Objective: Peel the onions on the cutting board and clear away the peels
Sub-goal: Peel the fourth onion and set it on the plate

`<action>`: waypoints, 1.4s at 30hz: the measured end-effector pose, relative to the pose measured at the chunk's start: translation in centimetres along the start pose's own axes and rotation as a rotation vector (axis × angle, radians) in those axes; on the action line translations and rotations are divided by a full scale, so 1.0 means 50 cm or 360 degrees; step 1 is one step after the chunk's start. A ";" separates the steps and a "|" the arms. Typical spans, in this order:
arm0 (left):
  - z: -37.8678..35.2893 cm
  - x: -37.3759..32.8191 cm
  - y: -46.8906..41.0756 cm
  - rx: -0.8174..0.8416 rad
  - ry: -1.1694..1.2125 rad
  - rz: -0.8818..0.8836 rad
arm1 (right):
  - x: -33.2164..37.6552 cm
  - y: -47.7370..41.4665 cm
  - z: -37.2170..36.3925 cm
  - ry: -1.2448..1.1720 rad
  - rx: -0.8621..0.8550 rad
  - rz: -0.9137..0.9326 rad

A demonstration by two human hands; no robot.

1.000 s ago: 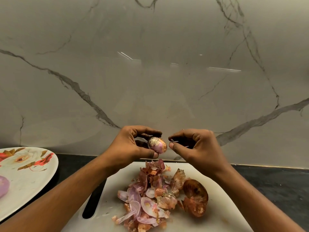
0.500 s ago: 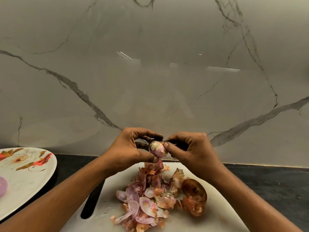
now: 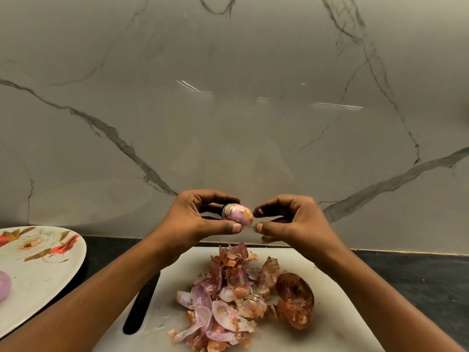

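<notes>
Two hands meet above the far edge of our cutting board [image 3: 337, 313]. Our left hand [image 3: 193, 219] grips a small onion [image 3: 237, 215], half-peeled, between thumb and fingertips. Our right hand [image 3: 297, 222] sits just beside its right end, thumb and forefinger curled toward it; we cannot tell whether they pinch any skin. Below the hands lies a heap of peels [image 3: 223, 301], with a brown onion [image 3: 295, 298] against it under the right wrist. A flowered plate [image 3: 38, 275] lies well left of the left forearm.

The right hand [image 3: 294, 219] has drawn back off the onion [image 3: 237, 212]; slight gap now. Onion turned, more purple showing.
</notes>
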State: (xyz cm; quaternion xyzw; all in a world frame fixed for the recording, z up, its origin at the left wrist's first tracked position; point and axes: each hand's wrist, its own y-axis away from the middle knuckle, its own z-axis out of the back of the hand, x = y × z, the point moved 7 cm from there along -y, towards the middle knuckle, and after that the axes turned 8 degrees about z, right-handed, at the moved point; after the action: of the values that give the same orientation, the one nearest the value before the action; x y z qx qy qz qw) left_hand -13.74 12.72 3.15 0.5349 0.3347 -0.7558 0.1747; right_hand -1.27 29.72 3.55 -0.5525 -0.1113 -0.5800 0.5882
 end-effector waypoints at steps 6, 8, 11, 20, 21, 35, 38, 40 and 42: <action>-0.008 -0.002 0.005 0.0017 -0.0025 -0.0054 | 0.007 0.015 -0.046 -0.0327 0.0339 -0.0107; -0.007 -0.003 0.003 0.0048 0.0005 -0.0036 | 0.008 0.015 -0.045 -0.0422 0.0341 -0.0114; -0.010 -0.011 0.003 0.0103 0.0000 -0.0092 | 0.003 0.015 -0.045 -0.0576 0.0329 -0.0183; -0.012 -0.014 0.001 0.0232 0.0079 -0.0172 | 0.010 0.016 -0.043 -0.0581 0.0421 -0.0149; -0.011 -0.014 0.001 0.0226 0.0085 -0.0180 | 0.010 0.017 -0.045 -0.0577 0.0433 -0.0143; 0.004 -0.007 -0.006 -0.0008 0.0078 -0.0195 | 0.004 0.022 -0.071 -0.0492 0.0423 -0.0092; 0.002 -0.013 -0.001 0.0058 0.0054 -0.0229 | 0.003 0.018 -0.060 -0.0449 0.0416 -0.0086; 0.003 -0.018 0.002 0.0109 -0.0003 -0.0282 | 0.004 0.017 -0.056 -0.0399 0.0424 -0.0075; 0.005 -0.020 0.003 0.0101 -0.0008 -0.0293 | 0.004 0.017 -0.054 -0.0328 0.0425 -0.0059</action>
State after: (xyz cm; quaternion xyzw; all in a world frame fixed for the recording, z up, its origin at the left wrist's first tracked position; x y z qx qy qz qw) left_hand -13.45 12.32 4.08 0.5053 0.3579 -0.7803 0.0884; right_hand -1.90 27.28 2.30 -0.5237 -0.2574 -0.5111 0.6310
